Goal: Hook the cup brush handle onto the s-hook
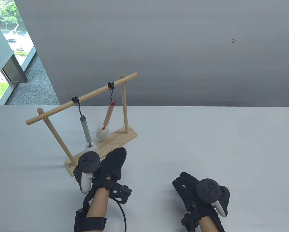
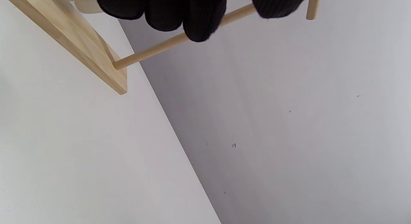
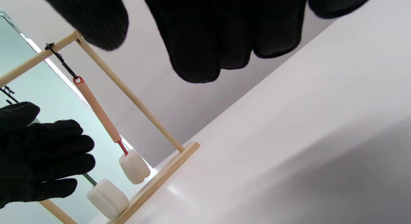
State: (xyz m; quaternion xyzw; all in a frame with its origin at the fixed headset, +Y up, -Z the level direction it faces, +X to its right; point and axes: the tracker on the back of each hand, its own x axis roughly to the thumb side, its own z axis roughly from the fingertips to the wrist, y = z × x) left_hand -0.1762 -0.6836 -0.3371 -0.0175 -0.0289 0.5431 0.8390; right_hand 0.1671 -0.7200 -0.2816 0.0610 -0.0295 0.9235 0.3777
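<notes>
A wooden rack (image 1: 125, 134) was shown standing on the white table (image 1: 207, 145), its crossbar (image 1: 81, 99) carrying two black S-hooks. From the left S-hook (image 1: 77, 104) a green-handled cup brush (image 1: 85, 130) was seen hanging, its white sponge head (image 3: 107, 198) low over the base board; from the right S-hook (image 1: 111, 90) a red-handled cup brush (image 1: 107, 118) was hung by its end loop (image 3: 78, 79), slightly tilted. Both handles were thus judged to be already hooked, and the step in hand was taken to be the release and withdrawal.

The left hand (image 1: 111, 166) was positioned just in front of the base board, near the green-handled brush; in the right wrist view its fingers (image 3: 48, 153) were seen spread and extended, with nothing held, apart from the green handle. The right hand (image 1: 192, 191) was placed over the table, well apart from the rack, its fingers loosely extended and no object seen in them.

For a clean finish, it was judged that the left hand should be drawn straight back toward the person and kept low, so that the sponge head would not be brushed and the loop not lifted off its hook. Any swing should be allowed to settle. A knock against the light rack was considered the chief risk.
</notes>
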